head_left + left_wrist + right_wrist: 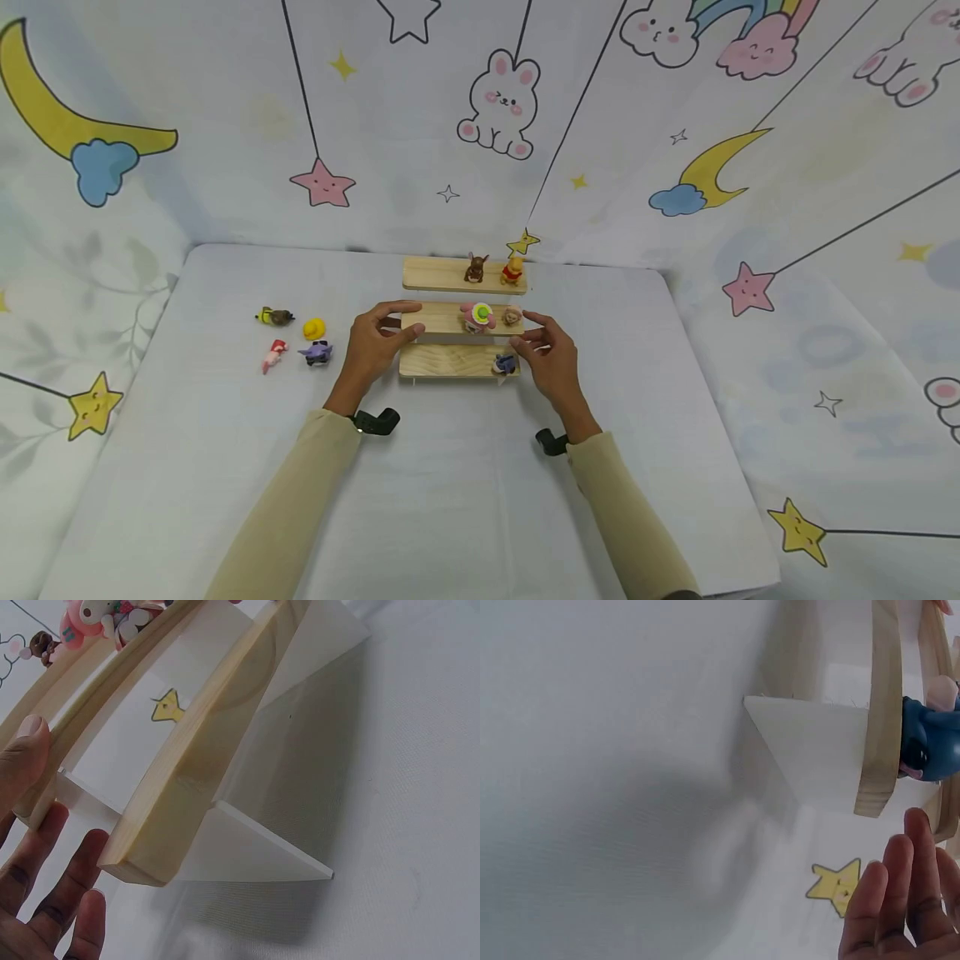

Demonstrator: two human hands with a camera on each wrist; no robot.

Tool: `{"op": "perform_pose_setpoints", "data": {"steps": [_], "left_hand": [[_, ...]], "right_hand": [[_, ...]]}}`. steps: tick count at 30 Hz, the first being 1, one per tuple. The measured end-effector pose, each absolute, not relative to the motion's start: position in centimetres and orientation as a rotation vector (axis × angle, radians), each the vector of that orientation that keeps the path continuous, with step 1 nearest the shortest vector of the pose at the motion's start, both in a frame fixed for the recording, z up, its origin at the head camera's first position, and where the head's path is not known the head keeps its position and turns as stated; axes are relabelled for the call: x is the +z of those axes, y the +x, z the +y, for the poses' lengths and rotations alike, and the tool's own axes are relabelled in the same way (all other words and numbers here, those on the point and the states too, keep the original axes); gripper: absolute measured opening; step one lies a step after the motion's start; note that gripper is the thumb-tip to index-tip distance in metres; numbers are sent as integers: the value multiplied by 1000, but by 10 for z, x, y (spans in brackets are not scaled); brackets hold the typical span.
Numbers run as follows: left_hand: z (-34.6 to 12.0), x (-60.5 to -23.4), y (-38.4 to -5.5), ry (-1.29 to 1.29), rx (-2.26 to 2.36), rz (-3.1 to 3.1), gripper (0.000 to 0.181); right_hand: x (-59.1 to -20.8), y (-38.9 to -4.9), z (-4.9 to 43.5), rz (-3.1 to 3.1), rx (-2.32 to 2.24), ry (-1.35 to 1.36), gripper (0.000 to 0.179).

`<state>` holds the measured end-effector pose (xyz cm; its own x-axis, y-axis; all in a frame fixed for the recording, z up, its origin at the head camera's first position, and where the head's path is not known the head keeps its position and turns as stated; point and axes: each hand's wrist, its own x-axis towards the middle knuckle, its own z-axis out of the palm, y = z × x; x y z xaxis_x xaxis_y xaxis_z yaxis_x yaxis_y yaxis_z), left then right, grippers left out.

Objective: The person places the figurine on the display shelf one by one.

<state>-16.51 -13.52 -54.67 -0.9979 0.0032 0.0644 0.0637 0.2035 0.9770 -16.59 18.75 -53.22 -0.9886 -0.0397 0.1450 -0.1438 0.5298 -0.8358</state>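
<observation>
A three-tier display stand has wooden shelves on clear supports. My left hand (372, 340) grips the left end of its middle shelf (435, 317), thumb on the front edge and index finger beneath, as the left wrist view shows. At that shelf's right end my right hand (551, 357) holds the corner between thumb and index finger; its other fingers (896, 881) stretch out straight. A pink figurine (477, 316) and a small beige-headed figurine (512, 315) stand on this shelf. On the bottom shelf (442, 362) sits a blue figurine (503, 364), close to my right thumb.
The top shelf (435, 273) bears a brown figurine (475, 267) and a yellow bear in red (512, 271). Left on the white table (225, 467) lie a yellow-and-brown figurine (275, 317), a yellow piece (314, 328), a red-and-pink figurine (275, 356) and a purple figurine (317, 353).
</observation>
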Motion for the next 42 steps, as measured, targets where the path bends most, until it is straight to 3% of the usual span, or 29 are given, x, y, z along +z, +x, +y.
{"op": "perform_pose_setpoints", "data": {"steps": [23, 42], "left_hand": [[-133, -548, -160, -34, -2046, -2377, 44], [-142, -540, -147, 112, -1700, -2313, 26]], "right_hand": [[-529, -175, 188, -2617, 1596, 165, 48], [-531, -175, 187, -2579, 1651, 137, 47]]}}
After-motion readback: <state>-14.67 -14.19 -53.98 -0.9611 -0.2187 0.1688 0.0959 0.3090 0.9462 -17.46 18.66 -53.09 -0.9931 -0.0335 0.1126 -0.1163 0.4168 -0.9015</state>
